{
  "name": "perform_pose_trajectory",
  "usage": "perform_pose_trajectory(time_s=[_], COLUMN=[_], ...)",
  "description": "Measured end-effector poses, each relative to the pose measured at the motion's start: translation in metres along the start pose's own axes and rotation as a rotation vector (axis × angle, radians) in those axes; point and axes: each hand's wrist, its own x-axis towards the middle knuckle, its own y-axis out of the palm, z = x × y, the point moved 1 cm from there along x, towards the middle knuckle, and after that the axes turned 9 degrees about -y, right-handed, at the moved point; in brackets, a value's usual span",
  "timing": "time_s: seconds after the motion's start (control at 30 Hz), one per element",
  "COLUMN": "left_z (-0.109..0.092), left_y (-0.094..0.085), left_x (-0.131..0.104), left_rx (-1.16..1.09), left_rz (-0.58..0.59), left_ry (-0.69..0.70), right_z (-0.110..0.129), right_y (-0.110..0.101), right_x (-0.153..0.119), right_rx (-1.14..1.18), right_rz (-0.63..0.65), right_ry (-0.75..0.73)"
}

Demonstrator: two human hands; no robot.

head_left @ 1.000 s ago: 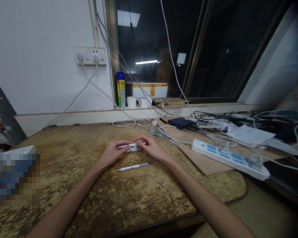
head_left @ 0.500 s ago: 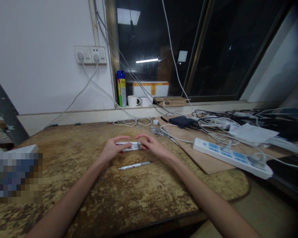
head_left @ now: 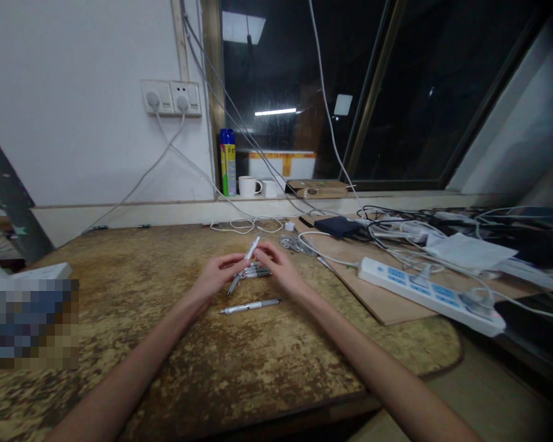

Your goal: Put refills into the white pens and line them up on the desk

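Observation:
A white and grey pen is held tilted between my two hands, its dark tip pointing down to the left. My left hand pinches it near the middle. The fingertips of my right hand close on its upper white part. Behind and below the fingers lie more pens, partly hidden, on the worn wooden table. Nearer to me, a single white and grey pen lies flat, touched by neither hand.
At the right, a white power strip and tangled cables rest by a brown board. A small clear bag lies beyond my right hand. A mug and a spray can stand on the sill.
One pen has been lifted from the group and turned from lying flat to a steep tilt between my hands. My fingers have closed in around it. The nearer single pen remains in place.

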Motion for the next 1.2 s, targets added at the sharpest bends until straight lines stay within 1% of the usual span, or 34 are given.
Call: perform_pose_trajectory(time_s=[0.1, 0.13, 0.2, 0.27, 0.3, 0.37, 0.4, 0.47, 0.57, 0.73, 0.83, 1.0, 1.2], left_z=[0.000, 0.000, -0.001, 0.000, 0.001, 0.005, 0.007, 0.013, 0.018, 0.019, 0.019, 0.021, 0.019], left_y=[0.005, 0.006, 0.006, 0.002, -0.002, -0.013, -0.018, -0.025, -0.029, -0.027, -0.029, -0.034, -0.035], left_x=[-0.002, -0.002, 0.000, 0.003, 0.006, 0.012, 0.015, 0.019, 0.022, 0.019, 0.019, 0.019, 0.018], left_rx=[0.046, 0.053, 0.044, 0.020, 0.003, 0.014, 0.022, 0.053, 0.103, 0.302, 0.389, 0.436, 0.443], left_rz=[0.066, 0.085, 0.094, 0.038, -0.025, -0.158, -0.205, -0.234, -0.239, -0.232, -0.248, -0.276, -0.307], left_ry=[-0.010, -0.007, 0.019, 0.059, 0.070, 0.088, 0.095, 0.085, 0.102, 0.203, 0.212, 0.205, 0.213], right_z=[0.002, 0.002, 0.001, 0.000, 0.000, 0.001, 0.003, 0.008, 0.015, 0.022, 0.023, 0.024, 0.022], right_y=[0.002, 0.002, 0.000, -0.006, -0.010, -0.017, -0.021, -0.028, -0.033, -0.036, -0.036, -0.035, -0.035], right_x=[0.001, 0.002, 0.003, 0.004, 0.005, 0.008, 0.009, 0.011, 0.013, 0.011, 0.010, 0.010, 0.009], right_rx=[0.029, 0.041, 0.104, 0.247, 0.348, 0.575, 0.674, 0.840, 1.003, 1.070, 1.079, 1.086, 1.088], right_rz=[0.019, 0.008, -0.071, -0.188, -0.239, -0.289, -0.305, -0.344, -0.343, -0.305, -0.282, -0.248, -0.282], right_ry=[-0.001, 0.002, 0.011, 0.031, 0.046, 0.083, 0.094, 0.111, 0.168, 0.200, 0.192, 0.169, 0.159])
